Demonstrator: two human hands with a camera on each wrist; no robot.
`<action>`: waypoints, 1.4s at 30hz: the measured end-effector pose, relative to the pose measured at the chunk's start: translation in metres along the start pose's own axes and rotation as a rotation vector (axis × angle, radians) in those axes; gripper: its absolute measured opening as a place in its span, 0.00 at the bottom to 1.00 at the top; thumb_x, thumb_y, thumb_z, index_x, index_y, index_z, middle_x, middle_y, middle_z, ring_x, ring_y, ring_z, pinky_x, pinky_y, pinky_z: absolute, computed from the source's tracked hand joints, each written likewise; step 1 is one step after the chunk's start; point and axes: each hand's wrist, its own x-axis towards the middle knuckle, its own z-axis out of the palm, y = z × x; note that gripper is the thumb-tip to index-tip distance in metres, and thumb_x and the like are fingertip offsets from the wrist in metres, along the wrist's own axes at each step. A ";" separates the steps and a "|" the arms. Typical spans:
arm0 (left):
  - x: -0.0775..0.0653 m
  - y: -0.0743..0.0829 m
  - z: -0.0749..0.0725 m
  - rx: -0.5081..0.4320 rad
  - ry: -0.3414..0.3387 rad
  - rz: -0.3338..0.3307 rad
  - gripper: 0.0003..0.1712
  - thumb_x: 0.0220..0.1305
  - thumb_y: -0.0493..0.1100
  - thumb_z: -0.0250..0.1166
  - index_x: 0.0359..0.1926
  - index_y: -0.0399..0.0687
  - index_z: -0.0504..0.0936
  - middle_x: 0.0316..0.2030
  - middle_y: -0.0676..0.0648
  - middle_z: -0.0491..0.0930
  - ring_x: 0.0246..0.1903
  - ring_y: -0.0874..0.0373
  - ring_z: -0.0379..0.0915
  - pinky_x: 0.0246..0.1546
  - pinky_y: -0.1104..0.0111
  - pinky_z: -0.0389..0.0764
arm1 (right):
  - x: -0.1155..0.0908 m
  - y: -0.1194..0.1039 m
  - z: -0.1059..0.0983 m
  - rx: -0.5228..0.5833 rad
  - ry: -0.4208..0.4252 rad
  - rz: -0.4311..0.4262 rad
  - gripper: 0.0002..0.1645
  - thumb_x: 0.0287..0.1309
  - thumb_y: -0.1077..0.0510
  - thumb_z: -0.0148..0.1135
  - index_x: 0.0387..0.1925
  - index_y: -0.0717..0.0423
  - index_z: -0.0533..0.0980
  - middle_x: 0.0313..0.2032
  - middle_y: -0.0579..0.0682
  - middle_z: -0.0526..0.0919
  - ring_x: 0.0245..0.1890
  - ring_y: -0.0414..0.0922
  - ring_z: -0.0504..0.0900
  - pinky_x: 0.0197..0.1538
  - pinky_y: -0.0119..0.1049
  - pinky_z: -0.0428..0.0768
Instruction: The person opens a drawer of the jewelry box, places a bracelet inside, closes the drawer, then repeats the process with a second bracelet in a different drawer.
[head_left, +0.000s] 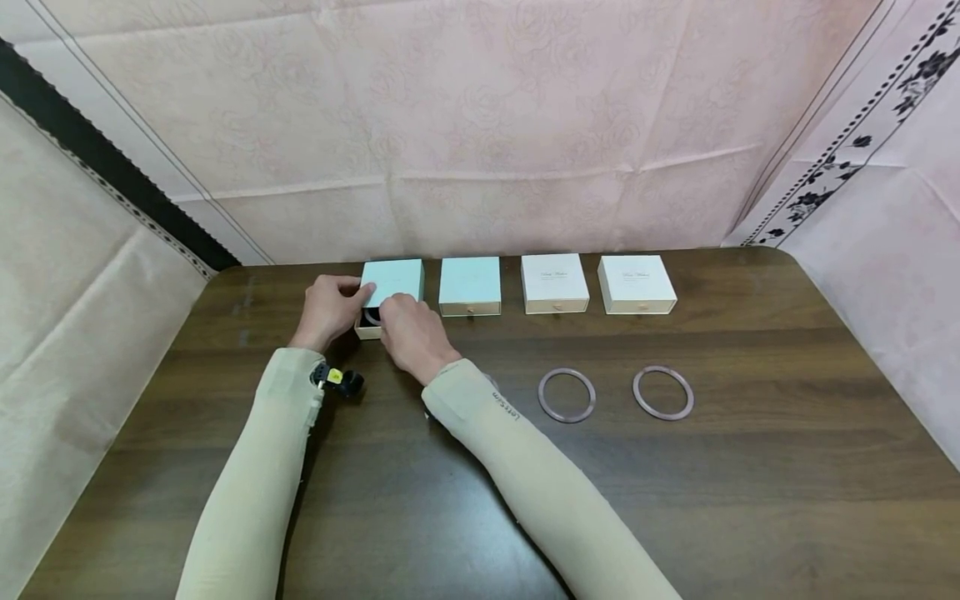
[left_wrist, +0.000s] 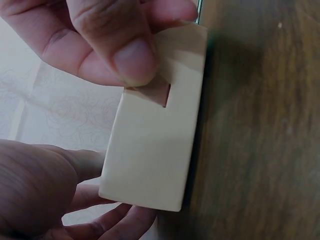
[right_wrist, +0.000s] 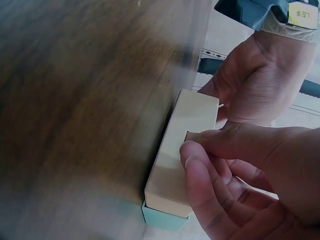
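Near the far edge of the bench (head_left: 675, 483), the right hand (head_left: 415, 337) pinches the tab (left_wrist: 159, 94) of a smooth cream drawer (left_wrist: 145, 155), partly out of its square mint box (head_left: 393, 282), which the left hand (head_left: 330, 308) grips; a narrow gap separates the next box (head_left: 470, 283); round lilac rings (head_left: 567, 420) lie apart.

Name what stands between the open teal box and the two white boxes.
A second, closed teal box stands there, as the head view shows.
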 end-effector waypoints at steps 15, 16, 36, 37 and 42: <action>0.000 0.000 0.003 -0.006 0.002 -0.001 0.27 0.76 0.54 0.58 0.64 0.40 0.81 0.56 0.35 0.83 0.50 0.46 0.76 0.51 0.57 0.76 | -0.002 0.002 0.000 0.001 -0.015 0.017 0.17 0.73 0.60 0.56 0.24 0.51 0.75 0.34 0.46 0.79 0.25 0.41 0.73 0.28 0.33 0.75; 0.000 0.000 0.003 -0.008 0.001 0.003 0.27 0.76 0.54 0.58 0.64 0.40 0.81 0.56 0.35 0.83 0.49 0.45 0.76 0.50 0.57 0.77 | -0.002 0.002 0.000 0.003 -0.016 0.016 0.18 0.73 0.60 0.56 0.23 0.51 0.74 0.33 0.46 0.79 0.25 0.40 0.73 0.28 0.33 0.75; -0.003 -0.003 -0.002 0.005 0.011 0.055 0.27 0.76 0.53 0.58 0.63 0.38 0.81 0.50 0.33 0.85 0.46 0.44 0.79 0.49 0.58 0.78 | 0.003 -0.005 -0.004 0.055 -0.050 0.032 0.24 0.72 0.61 0.57 0.17 0.50 0.66 0.22 0.45 0.68 0.18 0.39 0.60 0.21 0.32 0.66; -0.003 -0.003 -0.002 0.004 0.007 0.054 0.26 0.76 0.53 0.58 0.63 0.39 0.81 0.51 0.33 0.85 0.46 0.45 0.79 0.48 0.58 0.78 | 0.003 -0.005 -0.004 0.050 -0.051 0.037 0.24 0.72 0.61 0.57 0.17 0.50 0.66 0.22 0.45 0.68 0.18 0.39 0.61 0.21 0.32 0.66; 0.000 -0.002 0.000 0.002 0.010 0.042 0.26 0.76 0.54 0.58 0.62 0.41 0.82 0.45 0.36 0.87 0.37 0.51 0.79 0.40 0.65 0.77 | 0.006 -0.002 -0.005 0.059 -0.063 0.054 0.25 0.73 0.61 0.55 0.16 0.50 0.64 0.19 0.45 0.63 0.17 0.39 0.56 0.19 0.31 0.62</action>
